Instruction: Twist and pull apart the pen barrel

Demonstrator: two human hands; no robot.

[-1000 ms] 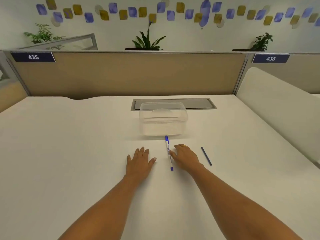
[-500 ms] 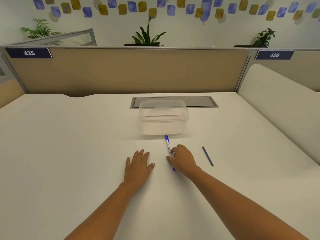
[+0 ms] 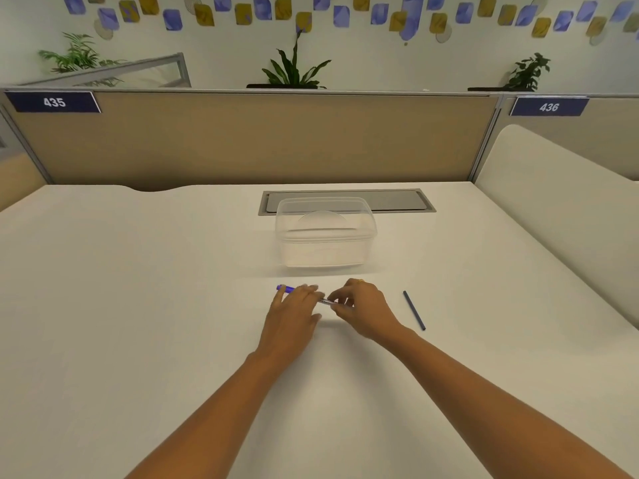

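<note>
A blue-capped pen (image 3: pixel 286 289) lies crosswise between both hands, just above the white desk (image 3: pixel 138 305). My right hand (image 3: pixel 363 309) pinches the clear barrel end with curled fingers. My left hand (image 3: pixel 294 312) covers the pen's cap end, its fingers laid over the barrel; only the blue tip sticks out past them to the left. A clear plastic box with its lid on (image 3: pixel 325 233) stands just beyond the hands.
A thin dark blue stick (image 3: pixel 414 310) lies on the desk to the right of my right hand. A grey cable hatch (image 3: pixel 397 200) sits behind the box. A tan partition (image 3: pixel 242 140) closes the far edge, a cream side panel (image 3: pixel 553 209) the right.
My right hand picked the pen up from the desk and turned it crosswise. My left hand left the desk and came over the cap end.
</note>
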